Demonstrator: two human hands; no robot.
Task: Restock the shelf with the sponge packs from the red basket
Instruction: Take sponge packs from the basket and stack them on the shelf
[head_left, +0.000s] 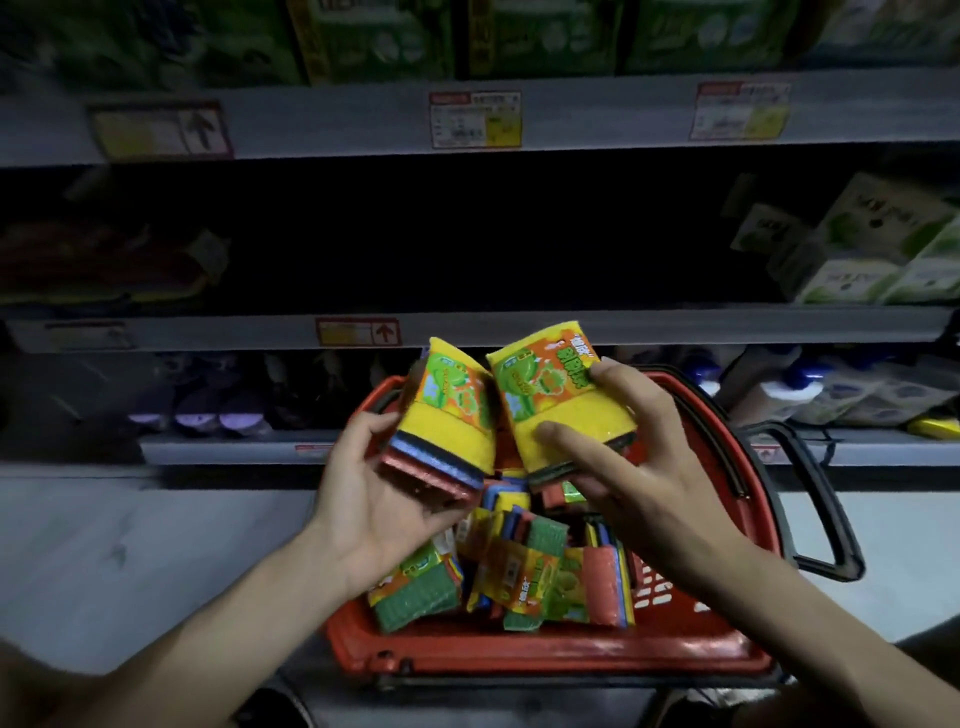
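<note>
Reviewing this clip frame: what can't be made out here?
- Middle shelf bay: head view, too dark to tell what is stocked, if anything.
- Price tags: head view, print blurred, unreadable.
- Red basket floor: covered by loose sponge packs, plus left hand gripping left pack, right hand holding right pack.
- Goods at the bay's left: too dim to identify.

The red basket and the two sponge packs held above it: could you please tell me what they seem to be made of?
Red basket: likely hard moulded plastic, from its smooth, faintly shiny rim and slotted wall. Sponge packs: stacked foam sponges in yellow, blue and red, matt and porous on the face; the printed band round each looks like glossy film, possibly paper.
</note>
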